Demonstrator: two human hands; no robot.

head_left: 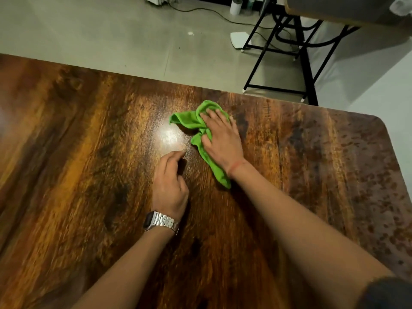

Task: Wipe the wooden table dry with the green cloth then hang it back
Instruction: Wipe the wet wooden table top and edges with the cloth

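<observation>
A crumpled green cloth (196, 130) lies on the wooden table (89, 152) near the far edge. My right hand (220, 139) presses flat on top of it, fingers spread, with cloth bunched under the palm and a tail trailing back toward my wrist. My left hand (170, 186), with a metal watch at the wrist, rests on the table just left of the cloth, fingers loosely curled and holding nothing. Many water drops (383, 197) speckle the table's right part. A bright glare sits left of the cloth.
Beyond the table's far edge is grey floor with a cable. A black metal-framed stand (281, 52) is at the back right, with a white roll (235, 5) and a white flat object (238, 39) near it.
</observation>
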